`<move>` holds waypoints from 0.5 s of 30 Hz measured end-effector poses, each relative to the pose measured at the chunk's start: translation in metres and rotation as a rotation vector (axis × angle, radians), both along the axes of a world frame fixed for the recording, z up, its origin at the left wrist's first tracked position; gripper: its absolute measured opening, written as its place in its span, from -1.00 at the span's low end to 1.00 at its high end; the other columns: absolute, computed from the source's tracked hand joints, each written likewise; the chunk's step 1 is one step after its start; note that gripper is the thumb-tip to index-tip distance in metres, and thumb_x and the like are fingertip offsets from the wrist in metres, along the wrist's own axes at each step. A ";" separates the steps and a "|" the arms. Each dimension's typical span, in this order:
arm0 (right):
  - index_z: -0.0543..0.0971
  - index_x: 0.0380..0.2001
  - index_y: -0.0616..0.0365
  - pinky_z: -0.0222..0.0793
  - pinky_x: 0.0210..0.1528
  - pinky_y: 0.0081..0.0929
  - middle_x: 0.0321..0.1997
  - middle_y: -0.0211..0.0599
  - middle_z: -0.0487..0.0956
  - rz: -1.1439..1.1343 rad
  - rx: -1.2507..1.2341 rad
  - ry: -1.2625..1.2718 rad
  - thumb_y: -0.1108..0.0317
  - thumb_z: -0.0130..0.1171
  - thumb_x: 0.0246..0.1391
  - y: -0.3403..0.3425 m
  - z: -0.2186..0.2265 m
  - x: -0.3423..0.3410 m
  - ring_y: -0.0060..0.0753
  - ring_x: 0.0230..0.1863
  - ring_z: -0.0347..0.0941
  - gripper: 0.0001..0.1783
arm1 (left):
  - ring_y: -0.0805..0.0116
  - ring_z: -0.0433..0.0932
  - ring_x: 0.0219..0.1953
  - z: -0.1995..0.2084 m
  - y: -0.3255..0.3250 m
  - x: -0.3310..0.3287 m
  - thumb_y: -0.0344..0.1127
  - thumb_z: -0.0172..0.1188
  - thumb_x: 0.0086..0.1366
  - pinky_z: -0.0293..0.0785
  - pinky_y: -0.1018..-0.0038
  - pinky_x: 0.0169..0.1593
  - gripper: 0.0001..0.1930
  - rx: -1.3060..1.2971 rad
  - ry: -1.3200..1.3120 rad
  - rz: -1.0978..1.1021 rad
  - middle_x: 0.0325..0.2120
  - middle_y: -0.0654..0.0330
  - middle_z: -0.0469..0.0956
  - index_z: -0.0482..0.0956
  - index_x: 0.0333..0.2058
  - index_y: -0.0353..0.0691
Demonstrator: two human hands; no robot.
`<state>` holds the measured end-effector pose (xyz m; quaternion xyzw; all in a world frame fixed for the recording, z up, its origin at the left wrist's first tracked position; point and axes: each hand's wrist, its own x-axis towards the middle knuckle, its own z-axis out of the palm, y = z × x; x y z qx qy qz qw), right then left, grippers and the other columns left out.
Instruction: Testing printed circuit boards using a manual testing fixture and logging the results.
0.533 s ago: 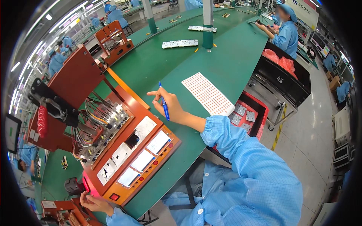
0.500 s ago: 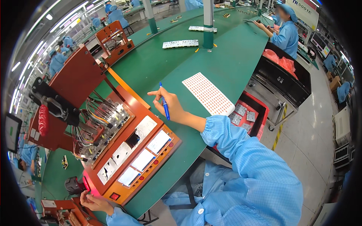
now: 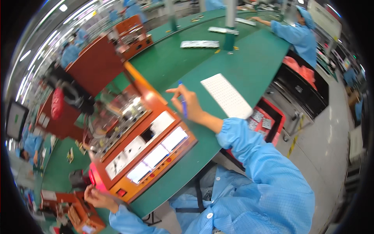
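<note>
My right hand is closed round a blue pen, which stands nearly upright, with the index finger pointing left. It hovers over the green bench beside the right end of an orange-red test fixture. The fixture carries a wired circuit assembly, several lit displays and a black lever with a red handle. Low on the left, my left hand is by the fixture's lower left corner, fingers loosely curled and apart, nothing visible in them. A dark device beside it casts red light on the fixture's side.
A white sheet of small labels lies right of my right hand. Below the bench edge sits a red bin holding square boards. A black cart stands beyond. Long boards rest farther back; a co-worker reaches over the far bench.
The view has shifted, so the bench and fixture appear farther right. My right hand still holds the pen, and my left hand stays by the fixture's corner. The co-worker's arm now reaches across the bench.
</note>
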<state>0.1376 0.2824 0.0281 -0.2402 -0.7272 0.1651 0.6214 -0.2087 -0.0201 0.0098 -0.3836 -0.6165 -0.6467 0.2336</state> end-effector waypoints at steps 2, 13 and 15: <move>0.58 -0.20 0.12 0.27 -0.46 -0.46 -0.53 -0.27 0.44 -0.037 -0.057 -0.068 0.49 0.09 -0.05 -0.007 0.008 -0.001 -0.39 -0.51 0.39 -0.72 | 0.35 0.43 -0.26 0.008 0.001 0.008 -0.33 0.02 0.30 0.37 0.46 -0.15 -0.81 -0.017 0.103 0.104 -0.29 0.12 0.46 0.38 -0.21 -0.34; 0.19 -0.46 0.15 0.32 -0.30 -0.62 0.00 -0.03 0.52 0.087 -0.213 -0.092 0.50 -0.01 0.15 0.002 -0.003 0.013 -0.58 -0.33 0.45 -0.80 | 0.41 0.49 -0.31 0.005 0.008 0.013 -0.42 -0.02 0.27 0.42 0.51 -0.22 -0.87 -0.076 0.034 0.062 -0.34 0.13 0.47 0.40 -0.24 -0.33; 0.18 -0.46 0.14 0.33 -0.28 -0.59 0.00 -0.01 0.52 0.102 -0.236 -0.117 0.49 -0.03 0.16 -0.001 -0.004 0.009 -0.54 -0.31 0.47 -0.80 | 0.42 0.49 -0.30 0.005 0.005 0.012 -0.44 -0.02 0.27 0.43 0.53 -0.23 -0.86 -0.069 0.010 -0.004 -0.34 0.14 0.47 0.37 -0.21 -0.34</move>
